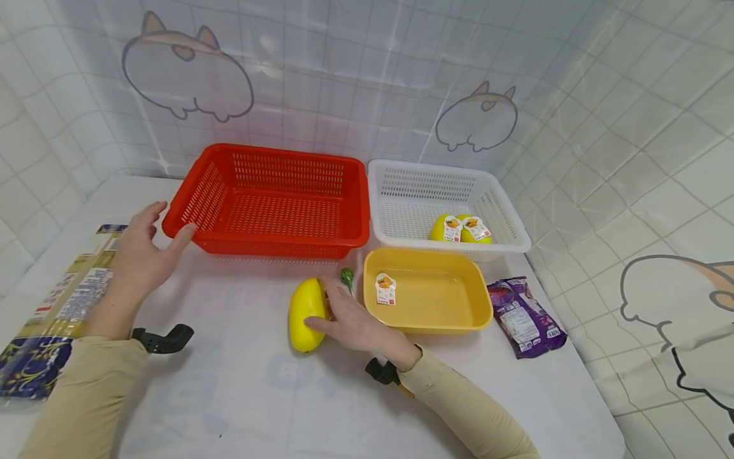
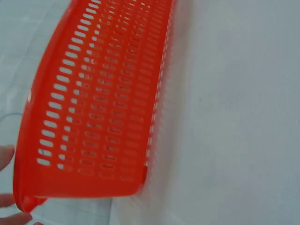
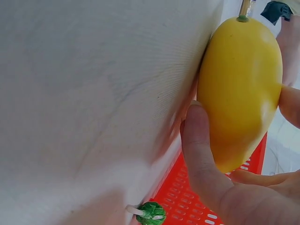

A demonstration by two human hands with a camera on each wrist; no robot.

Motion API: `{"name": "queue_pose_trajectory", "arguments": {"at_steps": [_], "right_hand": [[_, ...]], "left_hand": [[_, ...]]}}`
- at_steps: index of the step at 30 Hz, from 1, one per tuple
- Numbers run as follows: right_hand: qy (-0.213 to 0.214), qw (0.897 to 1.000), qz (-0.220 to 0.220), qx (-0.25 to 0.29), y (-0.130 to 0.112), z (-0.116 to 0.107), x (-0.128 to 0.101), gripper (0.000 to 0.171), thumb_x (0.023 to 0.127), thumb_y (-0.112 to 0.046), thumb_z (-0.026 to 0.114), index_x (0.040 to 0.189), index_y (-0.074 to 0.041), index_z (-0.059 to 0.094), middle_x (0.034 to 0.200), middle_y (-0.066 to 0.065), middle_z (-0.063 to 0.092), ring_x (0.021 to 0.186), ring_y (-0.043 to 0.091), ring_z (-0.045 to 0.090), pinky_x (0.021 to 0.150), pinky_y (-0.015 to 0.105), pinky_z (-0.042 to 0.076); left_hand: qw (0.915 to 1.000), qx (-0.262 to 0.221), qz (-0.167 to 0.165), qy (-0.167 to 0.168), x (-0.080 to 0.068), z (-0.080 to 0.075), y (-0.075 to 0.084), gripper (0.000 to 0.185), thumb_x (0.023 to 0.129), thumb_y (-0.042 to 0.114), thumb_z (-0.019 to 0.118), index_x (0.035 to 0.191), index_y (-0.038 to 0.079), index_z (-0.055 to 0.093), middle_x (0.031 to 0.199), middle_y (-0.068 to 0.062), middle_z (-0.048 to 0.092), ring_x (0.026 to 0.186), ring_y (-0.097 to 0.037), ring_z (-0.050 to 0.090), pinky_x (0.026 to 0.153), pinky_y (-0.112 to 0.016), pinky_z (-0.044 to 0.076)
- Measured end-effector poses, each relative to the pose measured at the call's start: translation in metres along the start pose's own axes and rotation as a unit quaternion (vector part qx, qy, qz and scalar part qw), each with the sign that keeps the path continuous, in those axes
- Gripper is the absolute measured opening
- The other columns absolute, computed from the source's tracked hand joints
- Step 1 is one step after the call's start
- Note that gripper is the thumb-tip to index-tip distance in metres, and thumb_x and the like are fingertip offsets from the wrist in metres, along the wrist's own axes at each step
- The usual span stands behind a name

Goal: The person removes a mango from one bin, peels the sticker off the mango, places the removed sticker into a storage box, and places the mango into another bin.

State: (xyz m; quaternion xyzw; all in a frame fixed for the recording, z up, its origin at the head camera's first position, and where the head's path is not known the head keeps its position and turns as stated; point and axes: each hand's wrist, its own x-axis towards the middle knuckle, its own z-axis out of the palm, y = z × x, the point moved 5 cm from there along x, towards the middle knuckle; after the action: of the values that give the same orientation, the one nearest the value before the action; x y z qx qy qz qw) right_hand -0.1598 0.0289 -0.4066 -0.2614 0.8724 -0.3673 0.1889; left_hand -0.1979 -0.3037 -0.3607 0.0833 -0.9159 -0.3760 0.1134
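A yellow mango point(image 1: 307, 315) lies on the white table, and my right hand point(image 1: 355, 322) grips it from the right. In the right wrist view the thumb and fingers rest on opposite sides of the mango point(image 3: 241, 89). My left hand point(image 1: 146, 252) is spread at the front left corner of the red basket point(image 1: 266, 247). In the left wrist view its fingertips point(image 2: 16, 219) are by the rim of the red basket point(image 2: 93, 185); whether they press on it is unclear. A green-wrapped lollipop point(image 1: 346, 276) lies just beyond the right hand.
A white basket point(image 1: 518, 237) holds two yellow mangoes point(image 1: 444, 229) with stickers. In front of it stands a yellow bin point(image 1: 436, 299) with a sticker inside. A purple snack bag point(image 1: 526, 319) lies right; a gold and blue package point(image 1: 63, 306) lies left. Tiled walls border the table.
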Motion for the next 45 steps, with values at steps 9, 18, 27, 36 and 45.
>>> {"name": "queue_pose_trajectory", "arguments": {"at_steps": [9, 18, 27, 36, 45], "right_hand": [[-0.005, 1.0, -0.001, 0.002, -0.002, 0.0, -0.001, 0.084, 0.097, -0.041, 0.064, 0.159, -0.015, 0.015, 0.141, -0.002, 0.044, 0.122, 0.013, 0.042, 0.11, 0.032, 0.042], [-0.003, 1.0, 0.004, 0.006, -0.004, 0.001, -0.002, 0.082, 0.095, -0.039, 0.067, 0.158, -0.018, 0.019, 0.139, -0.002, 0.047, 0.117, 0.013, 0.048, 0.104, 0.028, 0.047], [0.0, 1.0, 0.007, 0.012, -0.005, 0.001, -0.003, 0.082, 0.094, -0.037, 0.07, 0.157, -0.021, 0.021, 0.14, -0.002, 0.047, 0.118, 0.013, 0.049, 0.101, 0.027, 0.048], [0.002, 1.0, -0.008, 0.011, -0.006, 0.001, -0.003, 0.079, 0.095, -0.032, 0.07, 0.157, -0.021, 0.022, 0.136, 0.001, 0.052, 0.114, 0.013, 0.053, 0.097, 0.026, 0.052], [0.004, 1.0, -0.007, 0.019, -0.006, 0.001, -0.002, 0.079, 0.094, -0.031, 0.07, 0.157, -0.022, 0.024, 0.137, 0.002, 0.052, 0.114, 0.014, 0.055, 0.097, 0.025, 0.052]], "left_hand": [[0.9847, -0.149, -0.064, -0.063, 0.008, 0.009, -0.017, 0.091, 0.1, 0.049, 0.05, 0.16, 0.009, -0.005, 0.167, -0.018, 0.005, 0.15, -0.041, 0.019, 0.116, -0.044, 0.031], [0.9757, -0.207, -0.056, -0.047, 0.012, 0.016, -0.019, 0.083, 0.102, 0.035, 0.054, 0.16, 0.004, 0.004, 0.164, -0.021, 0.02, 0.134, -0.012, 0.044, 0.096, -0.007, 0.042], [0.9757, -0.199, -0.075, -0.054, 0.01, 0.015, -0.019, 0.083, 0.102, 0.039, 0.051, 0.161, 0.008, 0.002, 0.165, -0.018, 0.017, 0.142, -0.023, 0.037, 0.107, -0.021, 0.038], [0.9758, -0.188, -0.095, -0.06, 0.007, 0.014, -0.018, 0.086, 0.1, 0.048, 0.049, 0.161, 0.012, 0.0, 0.166, -0.016, 0.015, 0.146, -0.033, 0.031, 0.112, -0.031, 0.034], [0.9778, -0.178, -0.09, -0.063, 0.006, 0.014, -0.018, 0.088, 0.099, 0.052, 0.049, 0.161, 0.014, 0.0, 0.166, -0.016, 0.015, 0.147, -0.034, 0.03, 0.112, -0.032, 0.034]]}}
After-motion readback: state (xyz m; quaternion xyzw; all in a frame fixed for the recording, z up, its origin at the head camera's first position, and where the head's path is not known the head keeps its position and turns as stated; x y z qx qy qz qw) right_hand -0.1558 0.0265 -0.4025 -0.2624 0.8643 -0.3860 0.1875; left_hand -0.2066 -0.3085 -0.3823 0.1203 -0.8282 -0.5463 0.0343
